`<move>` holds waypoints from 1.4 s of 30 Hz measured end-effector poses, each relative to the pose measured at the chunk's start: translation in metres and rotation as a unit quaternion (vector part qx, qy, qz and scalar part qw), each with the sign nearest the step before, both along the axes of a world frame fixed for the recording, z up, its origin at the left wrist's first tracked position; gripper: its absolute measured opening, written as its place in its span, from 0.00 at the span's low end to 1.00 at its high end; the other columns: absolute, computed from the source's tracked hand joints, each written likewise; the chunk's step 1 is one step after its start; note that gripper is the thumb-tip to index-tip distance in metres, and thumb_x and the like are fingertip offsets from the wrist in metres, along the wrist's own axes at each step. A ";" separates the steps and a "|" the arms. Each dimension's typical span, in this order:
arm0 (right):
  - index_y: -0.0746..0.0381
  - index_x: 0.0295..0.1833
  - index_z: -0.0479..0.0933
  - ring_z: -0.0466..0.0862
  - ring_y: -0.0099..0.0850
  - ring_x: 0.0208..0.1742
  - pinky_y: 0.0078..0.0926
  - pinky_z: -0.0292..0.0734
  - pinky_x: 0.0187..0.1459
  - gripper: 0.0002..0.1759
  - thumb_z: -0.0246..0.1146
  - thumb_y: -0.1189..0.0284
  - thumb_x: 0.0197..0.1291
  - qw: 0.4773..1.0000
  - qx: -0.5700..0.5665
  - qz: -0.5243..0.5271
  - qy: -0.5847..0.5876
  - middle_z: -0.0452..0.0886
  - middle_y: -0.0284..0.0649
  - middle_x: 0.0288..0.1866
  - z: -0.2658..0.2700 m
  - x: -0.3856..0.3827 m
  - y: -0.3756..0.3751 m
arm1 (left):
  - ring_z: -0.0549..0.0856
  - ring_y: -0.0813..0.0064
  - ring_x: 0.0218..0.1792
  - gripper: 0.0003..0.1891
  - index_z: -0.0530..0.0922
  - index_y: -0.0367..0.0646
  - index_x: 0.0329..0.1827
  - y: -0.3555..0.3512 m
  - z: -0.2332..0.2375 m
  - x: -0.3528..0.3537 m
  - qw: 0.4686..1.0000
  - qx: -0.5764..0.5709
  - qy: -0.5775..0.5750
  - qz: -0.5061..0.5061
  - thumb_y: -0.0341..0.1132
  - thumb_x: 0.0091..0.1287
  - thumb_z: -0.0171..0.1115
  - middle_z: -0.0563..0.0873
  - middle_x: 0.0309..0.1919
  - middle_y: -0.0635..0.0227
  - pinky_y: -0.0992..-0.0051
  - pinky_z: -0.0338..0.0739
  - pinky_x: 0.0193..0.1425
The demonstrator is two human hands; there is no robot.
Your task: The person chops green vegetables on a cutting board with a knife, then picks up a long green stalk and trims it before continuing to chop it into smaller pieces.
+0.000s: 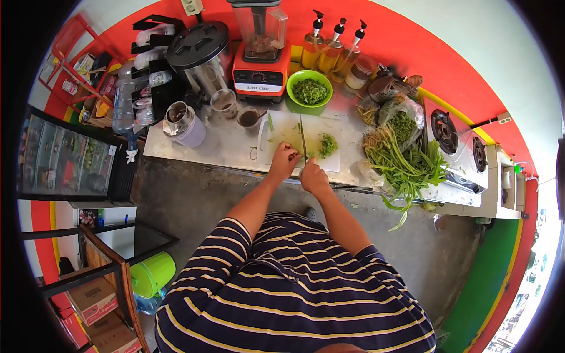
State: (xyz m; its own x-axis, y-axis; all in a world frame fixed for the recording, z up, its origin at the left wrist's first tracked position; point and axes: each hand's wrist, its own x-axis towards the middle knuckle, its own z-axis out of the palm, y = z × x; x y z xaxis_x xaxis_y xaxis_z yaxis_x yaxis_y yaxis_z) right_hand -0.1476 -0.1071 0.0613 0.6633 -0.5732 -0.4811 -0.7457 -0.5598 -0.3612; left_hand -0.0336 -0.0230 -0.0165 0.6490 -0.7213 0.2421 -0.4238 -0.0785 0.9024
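Observation:
My right hand (315, 176) is wrapped round the handle of a knife (303, 141); the blade points away from me over a white cutting board (273, 120). Just left of the blade, my left hand (284, 159) has its fingers curled together near the board's front edge. What they hold, if anything, is too small to make out. A small heap of chopped greens (328, 145) lies on the board, right of the knife. Behind the board, a green bowl (309, 105) holds more chopped greens (311, 91).
Leafy greens (406, 153) and a plastic bag of greens (403, 123) lie right of the board, beside a gas stove (456, 141). At the back stand a blender (259, 65), pump bottles (329, 53) and a steel container (203, 62). Cups (248, 117) stand left of the board.

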 end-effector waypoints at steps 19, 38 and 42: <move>0.71 0.55 0.63 0.84 0.63 0.53 0.55 0.77 0.57 0.16 0.52 0.73 0.66 0.999 0.035 -0.020 -0.011 0.82 0.69 0.48 0.000 -0.016 0.003 | 0.79 0.73 0.34 0.12 0.84 0.36 0.43 0.014 0.036 0.019 0.990 0.119 0.050 -0.052 0.27 0.56 0.72 0.78 0.40 0.64 0.73 0.75 0.40; 0.70 0.58 0.64 0.86 0.54 0.53 0.47 0.81 0.56 0.18 0.56 0.72 0.67 0.999 -0.001 -0.018 0.031 0.84 0.62 0.51 0.010 -0.005 0.015 | 0.83 0.62 0.34 0.07 0.85 0.40 0.32 -0.008 0.026 0.000 0.979 0.169 -0.024 0.114 0.33 0.57 0.73 0.81 0.30 0.61 0.64 0.77 0.40; 0.70 0.55 0.64 0.85 0.59 0.54 0.51 0.80 0.57 0.16 0.54 0.74 0.66 0.999 0.014 -0.039 0.006 0.83 0.67 0.50 0.004 -0.001 0.028 | 0.83 0.61 0.34 0.07 0.83 0.36 0.29 -0.001 0.021 -0.005 0.990 0.086 0.001 0.110 0.31 0.57 0.71 0.81 0.31 0.59 0.64 0.76 0.40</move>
State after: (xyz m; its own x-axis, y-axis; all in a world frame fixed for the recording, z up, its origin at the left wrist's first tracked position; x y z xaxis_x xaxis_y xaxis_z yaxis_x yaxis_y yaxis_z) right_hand -0.1485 -0.0793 0.0652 0.6104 -0.6092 -0.5062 -0.7917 -0.4888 -0.3663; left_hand -0.0383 -0.0237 0.0050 0.7955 -0.5928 0.1257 -0.3769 -0.3216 0.8686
